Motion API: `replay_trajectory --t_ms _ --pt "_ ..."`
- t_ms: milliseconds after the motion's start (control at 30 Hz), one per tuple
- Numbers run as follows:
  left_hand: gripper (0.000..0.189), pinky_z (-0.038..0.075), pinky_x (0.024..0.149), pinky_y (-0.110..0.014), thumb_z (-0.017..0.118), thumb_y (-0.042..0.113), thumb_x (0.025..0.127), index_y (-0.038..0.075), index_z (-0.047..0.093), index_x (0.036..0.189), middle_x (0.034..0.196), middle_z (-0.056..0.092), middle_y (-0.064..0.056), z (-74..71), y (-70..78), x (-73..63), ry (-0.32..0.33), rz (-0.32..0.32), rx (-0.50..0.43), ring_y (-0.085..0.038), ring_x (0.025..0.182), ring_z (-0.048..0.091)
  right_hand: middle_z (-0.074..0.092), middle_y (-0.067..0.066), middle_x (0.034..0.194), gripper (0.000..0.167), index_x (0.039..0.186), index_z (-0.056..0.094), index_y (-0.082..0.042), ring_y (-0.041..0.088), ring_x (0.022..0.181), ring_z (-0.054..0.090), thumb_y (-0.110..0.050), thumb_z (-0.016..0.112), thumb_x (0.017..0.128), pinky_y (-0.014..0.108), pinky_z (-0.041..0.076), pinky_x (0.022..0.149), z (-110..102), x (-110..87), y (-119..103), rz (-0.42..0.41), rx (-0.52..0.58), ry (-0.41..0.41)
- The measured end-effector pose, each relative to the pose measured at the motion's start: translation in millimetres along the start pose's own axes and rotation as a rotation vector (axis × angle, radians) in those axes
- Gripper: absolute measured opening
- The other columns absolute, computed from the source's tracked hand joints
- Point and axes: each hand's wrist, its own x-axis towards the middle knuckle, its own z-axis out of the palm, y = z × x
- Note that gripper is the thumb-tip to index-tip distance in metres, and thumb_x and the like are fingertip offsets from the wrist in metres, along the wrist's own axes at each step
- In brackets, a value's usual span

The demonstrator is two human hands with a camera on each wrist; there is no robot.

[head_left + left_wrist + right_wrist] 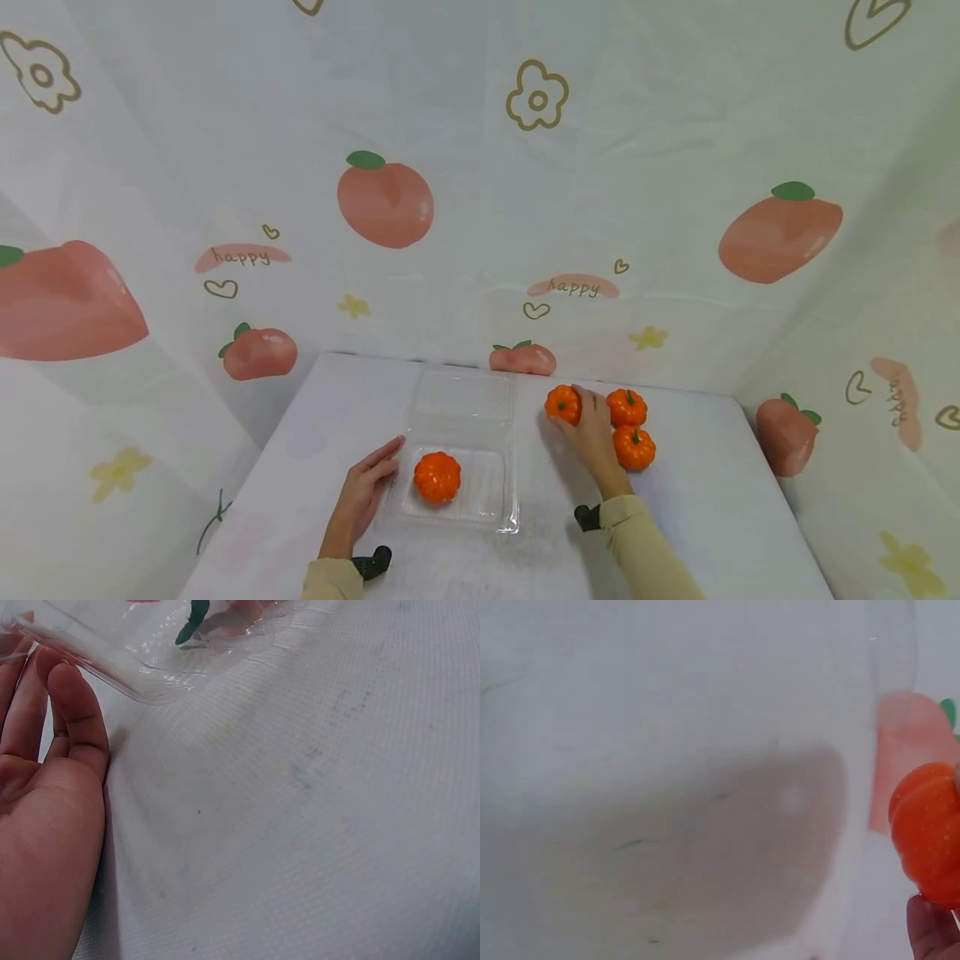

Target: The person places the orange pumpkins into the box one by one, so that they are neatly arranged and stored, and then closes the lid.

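Observation:
In the head view my left hand pinches the left rim of an open clear plastic box, thumb at the edge and fingers beside it. The left wrist view has those fingertips right at the box's rim. One small orange pumpkin sits in the box's base, towards the left. Farther right, my right hand grips another pumpkin, its green stem facing the camera. That pumpkin appears at the right edge of the right wrist view, fingertips below it.
Two more pumpkins, one behind and one in front, stand just right of my right hand. The box's lid lies folded back towards the rear. A white cloth printed with peaches hangs behind and beside the white table.

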Motion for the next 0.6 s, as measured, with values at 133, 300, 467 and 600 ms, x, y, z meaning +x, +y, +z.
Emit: replay_trajectory --t_ms 133,300,467,600 --pt "0.059 0.05 0.096 -0.011 0.068 0.015 0.096 0.003 0.049 0.15 0.123 0.07 0.023 0.3 0.8 -1.1 -0.003 0.001 0.011 0.013 0.115 0.06 0.045 0.021 0.139 0.074 0.148 0.046 -0.014 0.04 0.129 0.047 -0.04 0.08 0.087 0.06 0.045 0.111 -5 2.0 -8 -0.079 0.021 0.055" --pt "0.057 0.05 0.097 -0.011 0.066 0.014 0.097 0.002 0.049 0.15 0.123 0.07 0.023 0.7 1.5 -0.9 -0.004 0.0 0.012 0.013 0.115 0.06 0.048 0.016 0.139 0.074 0.147 0.05 -0.016 0.039 0.123 0.055 -0.041 0.081 0.086 0.059 0.049 0.107 -11 4.2 -20 -0.146 0.06 0.089" --pt "0.056 0.05 0.096 -0.011 0.065 0.012 0.097 0.002 0.049 0.15 0.121 0.071 0.024 1.4 1.5 -0.8 0.002 0.0 0.011 0.013 0.114 0.06 0.047 0.017 0.142 0.081 0.153 0.042 -0.013 0.037 0.125 0.054 -0.041 0.08 0.087 0.057 0.048 0.109 -17 3.4 -34 -0.165 0.096 0.047" --pt "0.056 0.051 0.096 -0.011 0.066 0.012 0.097 0.001 0.049 0.149 0.121 0.071 0.023 1.3 0.4 -0.1 0.004 0.003 0.002 0.012 0.114 0.06 0.048 0.018 0.144 0.084 0.154 0.037 -0.007 0.036 0.127 0.054 -0.037 0.079 0.088 0.055 0.047 0.112 -22 1.8 -46 -0.177 0.154 0.012"
